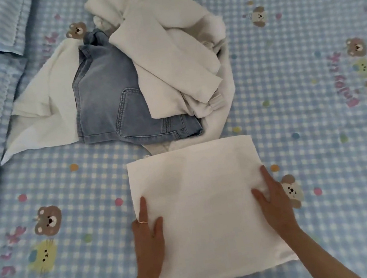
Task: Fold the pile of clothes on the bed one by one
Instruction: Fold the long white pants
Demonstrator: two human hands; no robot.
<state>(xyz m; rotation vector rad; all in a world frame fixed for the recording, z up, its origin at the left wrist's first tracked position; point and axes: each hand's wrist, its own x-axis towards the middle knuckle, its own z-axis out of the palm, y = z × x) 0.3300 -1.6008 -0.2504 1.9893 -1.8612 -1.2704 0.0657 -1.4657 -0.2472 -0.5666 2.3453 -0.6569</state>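
Folded white garment (200,206), nearside of pile (144,62) on bed (315,121): left hand (147,232), right hand (273,201) press flat, fingers straight, gripping nothing. Smooth outward evenly, keeping edges square.

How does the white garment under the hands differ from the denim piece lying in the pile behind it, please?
The white garment is folded into a flat, near-square shape; the denim piece lies unfolded and rumpled. The white garment lies alone on the bedsheet, with the left hand and right hand flat on it; the denim piece is untouched, partly covered by white clothes. Both rest on the bed.
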